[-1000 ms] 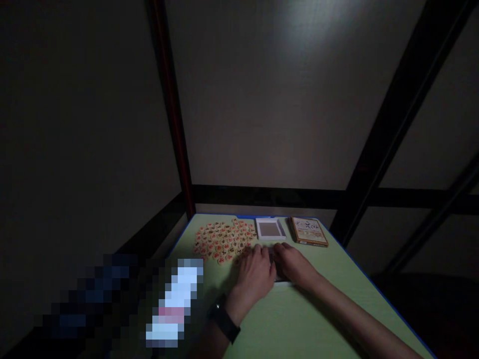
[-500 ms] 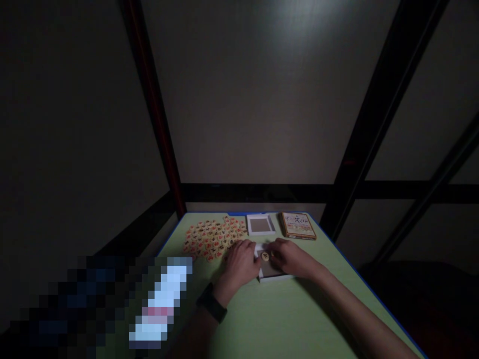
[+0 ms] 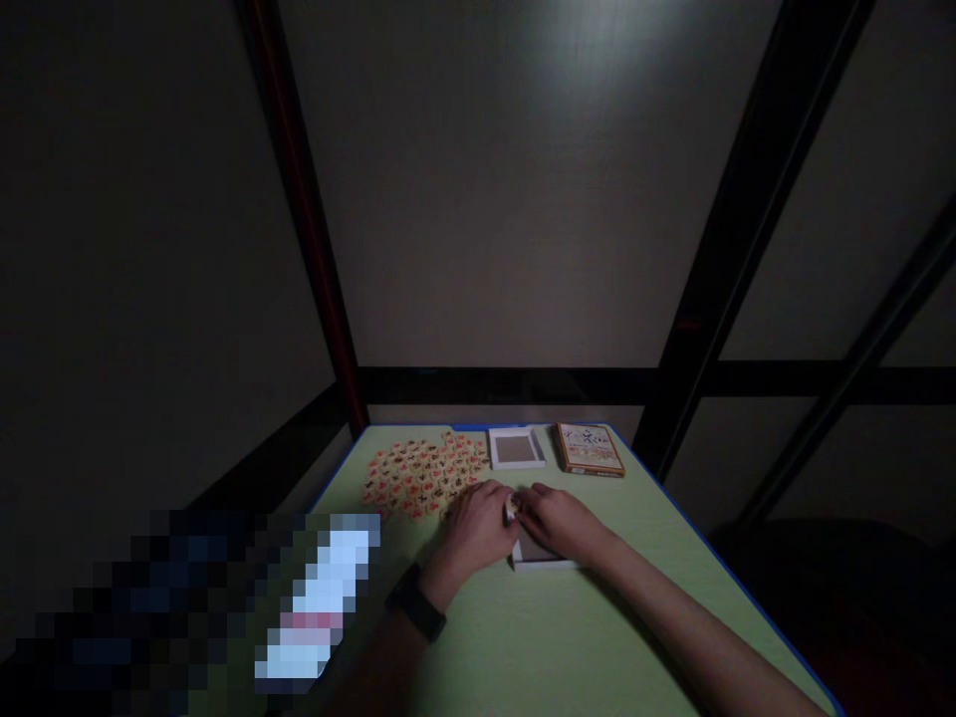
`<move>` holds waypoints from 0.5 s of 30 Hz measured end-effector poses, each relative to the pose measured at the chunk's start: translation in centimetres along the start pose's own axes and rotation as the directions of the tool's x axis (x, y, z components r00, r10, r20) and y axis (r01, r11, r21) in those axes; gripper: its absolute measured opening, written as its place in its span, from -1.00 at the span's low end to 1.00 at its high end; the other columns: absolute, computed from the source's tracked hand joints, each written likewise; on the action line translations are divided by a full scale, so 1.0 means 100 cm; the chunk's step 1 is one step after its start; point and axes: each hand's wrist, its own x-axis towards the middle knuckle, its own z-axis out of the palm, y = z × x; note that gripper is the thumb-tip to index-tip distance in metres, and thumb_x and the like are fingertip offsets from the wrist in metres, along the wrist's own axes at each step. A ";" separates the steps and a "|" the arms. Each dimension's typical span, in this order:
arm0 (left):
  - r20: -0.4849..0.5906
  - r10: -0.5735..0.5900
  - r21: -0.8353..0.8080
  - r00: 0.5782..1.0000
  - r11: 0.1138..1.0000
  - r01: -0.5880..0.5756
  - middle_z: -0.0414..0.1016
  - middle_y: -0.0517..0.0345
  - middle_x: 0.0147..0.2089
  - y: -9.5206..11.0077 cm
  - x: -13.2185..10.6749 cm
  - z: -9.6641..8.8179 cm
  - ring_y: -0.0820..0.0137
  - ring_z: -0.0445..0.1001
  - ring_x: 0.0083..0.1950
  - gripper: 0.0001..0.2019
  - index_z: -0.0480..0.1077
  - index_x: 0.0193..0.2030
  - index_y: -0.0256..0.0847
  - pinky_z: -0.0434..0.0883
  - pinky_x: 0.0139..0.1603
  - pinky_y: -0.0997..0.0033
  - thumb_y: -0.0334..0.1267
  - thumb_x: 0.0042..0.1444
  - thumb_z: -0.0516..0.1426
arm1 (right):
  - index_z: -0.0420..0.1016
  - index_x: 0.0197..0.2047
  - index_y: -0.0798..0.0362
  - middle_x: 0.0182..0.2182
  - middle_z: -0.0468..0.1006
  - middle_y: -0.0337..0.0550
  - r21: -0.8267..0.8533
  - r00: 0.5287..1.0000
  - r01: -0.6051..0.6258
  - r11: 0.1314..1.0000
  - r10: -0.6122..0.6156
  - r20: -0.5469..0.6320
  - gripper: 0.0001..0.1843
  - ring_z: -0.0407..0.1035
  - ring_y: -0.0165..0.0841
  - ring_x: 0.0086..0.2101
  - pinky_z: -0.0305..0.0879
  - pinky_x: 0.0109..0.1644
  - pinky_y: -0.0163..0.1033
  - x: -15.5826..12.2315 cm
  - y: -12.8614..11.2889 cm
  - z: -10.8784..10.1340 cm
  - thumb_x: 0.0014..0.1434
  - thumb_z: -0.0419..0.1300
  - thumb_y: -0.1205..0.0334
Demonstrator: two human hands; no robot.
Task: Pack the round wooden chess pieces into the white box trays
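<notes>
Counts. Hands, two: a left hand [image 3: 478,528] and a right hand [image 3: 560,520], side by side at the table's middle. Wristband [image 3: 416,602], one, at 7 o'clock from the left hand. Shallow white trays, two: a near tray [image 3: 545,564] under the hands and a far tray [image 3: 515,450] at 12 o'clock from them. Printed box [image 3: 590,449], one, at 1 o'clock. Round discs [image 3: 422,475], several dozen in one patch at 10 o'clock; too small and dim for an exact count. Green table [image 3: 597,617], one.
</notes>
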 end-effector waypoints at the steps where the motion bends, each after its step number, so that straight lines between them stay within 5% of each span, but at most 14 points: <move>1: 0.006 -0.009 0.000 1.000 1.000 0.009 0.48 0.03 0.02 0.000 0.000 0.000 0.26 0.39 0.10 -0.65 0.41 0.06 -0.14 0.29 0.19 0.31 -0.28 0.11 0.10 | 0.45 -0.08 0.14 -0.21 0.54 0.03 0.015 1.000 -0.002 1.000 0.002 -0.001 -0.75 0.44 -0.29 -0.29 0.19 -0.25 -0.29 0.000 0.001 0.000 0.28 0.05 0.22; 8: -0.028 -0.035 0.017 0.999 0.999 0.035 0.47 0.02 0.05 0.002 0.004 0.003 0.25 0.39 0.12 -0.65 0.42 0.06 -0.14 0.29 0.19 0.30 -0.25 0.12 0.09 | 0.48 -0.22 0.12 -0.27 0.57 0.03 0.147 0.998 0.024 0.989 -0.016 -0.056 -0.81 0.44 -0.29 -0.27 0.19 -0.20 -0.29 -0.002 0.006 -0.010 0.25 0.05 0.29; 15: 0.010 -0.100 0.106 0.995 0.989 0.098 0.48 -0.01 -0.01 0.016 0.016 0.002 0.21 0.44 0.04 -0.67 0.49 -0.07 -0.17 0.38 0.05 0.29 -0.05 0.11 0.14 | 0.40 -0.13 0.14 -0.40 0.56 -0.09 0.267 0.996 -0.047 0.963 0.066 -0.063 -0.76 0.39 -0.34 -0.42 0.12 -0.37 -0.34 -0.007 0.014 -0.027 0.09 0.11 0.44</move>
